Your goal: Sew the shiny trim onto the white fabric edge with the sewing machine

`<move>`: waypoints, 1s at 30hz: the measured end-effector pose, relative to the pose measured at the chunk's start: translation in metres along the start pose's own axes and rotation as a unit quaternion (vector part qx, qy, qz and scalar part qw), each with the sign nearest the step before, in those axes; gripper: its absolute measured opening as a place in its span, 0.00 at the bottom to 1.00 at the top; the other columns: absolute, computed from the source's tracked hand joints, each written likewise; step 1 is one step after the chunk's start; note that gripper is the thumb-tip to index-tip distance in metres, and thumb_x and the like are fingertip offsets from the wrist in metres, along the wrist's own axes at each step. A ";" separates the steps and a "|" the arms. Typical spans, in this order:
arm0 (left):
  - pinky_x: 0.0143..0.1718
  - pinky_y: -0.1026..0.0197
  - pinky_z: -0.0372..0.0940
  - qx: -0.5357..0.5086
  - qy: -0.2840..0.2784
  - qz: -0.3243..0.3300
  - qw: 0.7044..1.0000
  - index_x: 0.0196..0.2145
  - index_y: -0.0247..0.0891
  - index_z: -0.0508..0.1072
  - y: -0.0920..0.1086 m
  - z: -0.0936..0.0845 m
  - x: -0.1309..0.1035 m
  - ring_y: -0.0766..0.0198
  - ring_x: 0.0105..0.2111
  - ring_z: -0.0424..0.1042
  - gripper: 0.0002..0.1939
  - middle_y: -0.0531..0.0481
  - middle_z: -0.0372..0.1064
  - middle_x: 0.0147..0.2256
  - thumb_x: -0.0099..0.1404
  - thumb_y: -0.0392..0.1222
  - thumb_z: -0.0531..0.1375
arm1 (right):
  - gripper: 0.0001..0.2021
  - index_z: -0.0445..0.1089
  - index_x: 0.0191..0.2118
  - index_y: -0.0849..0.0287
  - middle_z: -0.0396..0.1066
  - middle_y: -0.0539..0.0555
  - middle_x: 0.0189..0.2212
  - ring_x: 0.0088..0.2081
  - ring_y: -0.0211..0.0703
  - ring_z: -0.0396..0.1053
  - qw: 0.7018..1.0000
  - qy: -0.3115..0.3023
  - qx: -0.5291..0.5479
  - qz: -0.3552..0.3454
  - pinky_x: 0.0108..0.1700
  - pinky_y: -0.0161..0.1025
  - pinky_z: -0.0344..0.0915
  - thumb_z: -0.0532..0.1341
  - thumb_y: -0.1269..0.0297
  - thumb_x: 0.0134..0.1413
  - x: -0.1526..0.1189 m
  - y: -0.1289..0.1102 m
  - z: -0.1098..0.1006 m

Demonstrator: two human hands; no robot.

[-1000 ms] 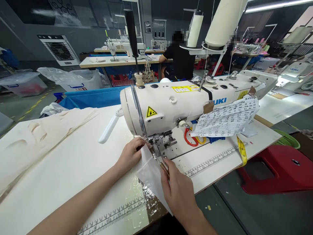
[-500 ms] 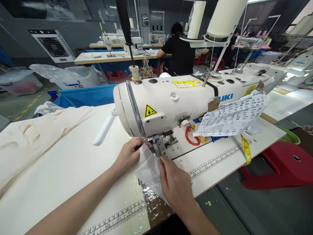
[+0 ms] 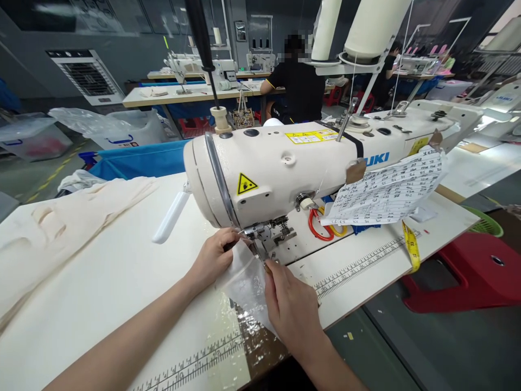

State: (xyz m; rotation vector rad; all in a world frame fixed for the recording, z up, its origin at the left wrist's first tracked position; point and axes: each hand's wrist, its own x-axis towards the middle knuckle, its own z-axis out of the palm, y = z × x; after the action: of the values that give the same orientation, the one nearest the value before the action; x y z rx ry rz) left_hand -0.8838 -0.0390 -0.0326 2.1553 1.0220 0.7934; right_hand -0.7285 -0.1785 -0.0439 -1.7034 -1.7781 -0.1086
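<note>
A white sewing machine (image 3: pixel 260 168) stands across the white table (image 3: pixel 122 282). At its needle area, my left hand (image 3: pixel 217 255) is closed, with fingertips pinched by a thin thread or fabric edge and a small dark thing that I cannot make out. Closed around a slim metal tool, probably tweezers, my right hand (image 3: pixel 293 304) sits just right of the needle area; the tool's tip reaches the presser foot. Sheer white fabric (image 3: pixel 248 282) lies between the two hands, its upper edge near the foot.
Cream fabric (image 3: pixel 61 228) lies at the left. Red-handled scissors (image 3: pixel 319 225), a handwritten sheet (image 3: pixel 386 187) and a yellow tape measure (image 3: pixel 411 247) are at the right. A red stool (image 3: pixel 484 271) stands beyond the table edge. Thread cones (image 3: pixel 372 30) are overhead. A person (image 3: pixel 299 81) sits behind.
The view has shifted slightly, moving the machine a little left in the picture. Both hands keep nearly the same pose and hold.
</note>
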 end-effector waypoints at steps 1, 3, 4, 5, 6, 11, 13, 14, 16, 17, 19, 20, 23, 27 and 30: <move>0.39 0.57 0.69 0.001 0.000 0.002 1.000 0.29 0.41 0.77 0.000 0.000 0.000 0.58 0.35 0.74 0.13 0.49 0.76 0.34 0.63 0.49 0.57 | 0.18 0.70 0.51 0.66 0.79 0.58 0.35 0.28 0.47 0.78 1.000 -0.003 -0.004 0.001 0.24 0.40 0.68 0.45 0.67 0.71 0.000 0.000 0.000; 0.38 0.57 0.69 0.009 0.002 0.002 1.000 0.28 0.41 0.76 0.002 0.000 0.001 0.58 0.33 0.74 0.13 0.49 0.76 0.33 0.63 0.50 0.57 | 0.18 0.70 0.51 0.66 0.79 0.58 0.35 0.28 0.46 0.77 1.000 -0.008 -0.009 0.005 0.23 0.39 0.67 0.45 0.67 0.71 -0.001 -0.001 0.001; 0.37 0.57 0.69 0.015 0.004 0.001 1.000 0.27 0.40 0.75 0.002 -0.001 0.001 0.58 0.33 0.74 0.13 0.48 0.76 0.32 0.62 0.50 0.57 | 0.18 0.70 0.51 0.66 0.79 0.58 0.36 0.28 0.46 0.77 1.000 -0.009 -0.012 0.007 0.23 0.39 0.67 0.45 0.67 0.71 -0.001 -0.001 0.001; 0.36 0.57 0.69 0.021 0.006 -0.001 1.000 0.26 0.40 0.74 0.003 -0.001 0.001 0.58 0.32 0.73 0.14 0.48 0.76 0.31 0.62 0.50 0.57 | 0.18 0.70 0.51 0.65 0.79 0.58 0.35 0.28 0.46 0.77 1.000 -0.010 -0.014 0.008 0.23 0.39 0.67 0.45 0.67 0.71 -0.001 -0.001 0.001; 0.35 0.58 0.68 0.027 0.006 -0.006 1.000 0.25 0.40 0.74 0.003 -0.001 0.002 0.59 0.31 0.73 0.14 0.48 0.75 0.31 0.62 0.50 0.57 | 0.17 0.70 0.51 0.65 0.79 0.58 0.35 0.28 0.46 0.77 1.000 -0.010 -0.017 0.009 0.23 0.39 0.67 0.45 0.67 0.71 -0.001 -0.001 0.002; 0.33 0.58 0.68 0.033 0.000 -0.039 0.999 0.23 0.40 0.73 0.003 -0.001 0.002 0.57 0.31 0.73 0.15 0.48 0.75 0.30 0.60 0.52 0.58 | 0.17 0.70 0.50 0.65 0.78 0.57 0.33 0.27 0.47 0.77 1.000 -0.017 -0.020 0.015 0.23 0.40 0.65 0.46 0.69 0.69 -0.002 -0.002 0.004; 0.34 0.58 0.68 0.029 -0.004 -0.046 0.999 0.24 0.40 0.73 0.002 0.000 0.002 0.57 0.32 0.73 0.15 0.48 0.75 0.29 0.59 0.53 0.59 | 0.16 0.70 0.50 0.65 0.78 0.57 0.32 0.27 0.47 0.77 0.999 -0.020 -0.019 0.021 0.23 0.40 0.64 0.47 0.70 0.69 -0.002 -0.003 0.004; 0.34 0.58 0.68 0.028 -0.005 -0.047 0.998 0.24 0.39 0.73 0.002 0.000 0.002 0.57 0.32 0.73 0.16 0.48 0.74 0.29 0.59 0.53 0.58 | 0.16 0.70 0.50 0.65 0.78 0.56 0.32 0.27 0.46 0.77 0.999 -0.020 -0.018 0.023 0.23 0.40 0.64 0.47 0.70 0.69 -0.002 -0.003 0.003; 0.34 0.58 0.68 0.026 -0.005 -0.050 0.998 0.24 0.39 0.73 0.002 0.000 0.002 0.57 0.31 0.73 0.16 0.49 0.73 0.28 0.60 0.54 0.58 | 0.15 0.69 0.50 0.65 0.78 0.56 0.33 0.28 0.46 0.77 1.000 -0.011 -0.011 0.022 0.24 0.39 0.64 0.47 0.70 0.69 -0.002 -0.003 0.002; 0.34 0.58 0.68 0.025 -0.003 -0.051 0.998 0.24 0.39 0.73 0.002 0.000 0.002 0.57 0.31 0.73 0.16 0.49 0.72 0.28 0.60 0.54 0.58 | 0.15 0.69 0.50 0.64 0.78 0.56 0.33 0.29 0.46 0.77 1.000 -0.005 -0.003 0.020 0.24 0.39 0.64 0.47 0.70 0.69 -0.002 -0.003 0.001; 0.33 0.58 0.68 0.027 -0.002 -0.053 0.998 0.24 0.39 0.72 0.001 -0.001 0.002 0.57 0.31 0.73 0.16 0.49 0.72 0.27 0.61 0.54 0.58 | 0.15 0.69 0.50 0.64 0.78 0.56 0.33 0.29 0.46 0.77 1.000 0.007 0.011 0.015 0.25 0.39 0.64 0.47 0.69 0.70 -0.002 -0.003 0.000; 0.33 0.59 0.68 0.029 -0.001 -0.054 0.998 0.24 0.39 0.72 0.001 -0.001 0.002 0.57 0.31 0.72 0.16 0.49 0.72 0.27 0.61 0.54 0.58 | 0.15 0.69 0.50 0.64 0.78 0.56 0.33 0.30 0.46 0.77 1.000 0.008 0.015 0.014 0.25 0.38 0.64 0.47 0.69 0.70 -0.002 -0.003 -0.001; 0.33 0.59 0.68 0.034 -0.003 -0.059 0.998 0.24 0.40 0.72 0.000 -0.002 0.001 0.57 0.31 0.72 0.15 0.49 0.72 0.27 0.60 0.53 0.58 | 0.14 0.69 0.49 0.65 0.78 0.56 0.33 0.30 0.44 0.77 1.000 0.001 0.008 0.013 0.25 0.37 0.64 0.48 0.71 0.69 0.000 -0.002 0.000; 0.34 0.58 0.69 0.033 -0.008 -0.047 0.998 0.26 0.40 0.73 -0.002 0.000 -0.001 0.57 0.32 0.73 0.15 0.48 0.73 0.30 0.62 0.53 0.58 | 0.14 0.69 0.51 0.66 0.78 0.57 0.33 0.30 0.44 0.77 1.000 -0.008 -0.014 0.010 0.25 0.37 0.65 0.49 0.71 0.69 0.001 -0.002 0.004; 0.35 0.56 0.68 0.066 -0.005 -0.013 0.998 0.31 0.40 0.74 -0.002 0.003 -0.001 0.56 0.34 0.72 0.13 0.47 0.74 0.32 0.62 0.51 0.57 | 0.14 0.68 0.52 0.66 0.78 0.57 0.34 0.30 0.45 0.77 1.000 -0.024 -0.019 0.010 0.25 0.37 0.66 0.49 0.71 0.69 0.000 -0.003 0.004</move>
State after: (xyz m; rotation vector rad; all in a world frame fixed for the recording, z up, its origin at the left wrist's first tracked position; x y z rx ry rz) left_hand -0.8832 -0.0398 -0.0363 2.2503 1.1226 0.7194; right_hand -0.7325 -0.1766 -0.0460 -1.7623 -1.8038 -0.0943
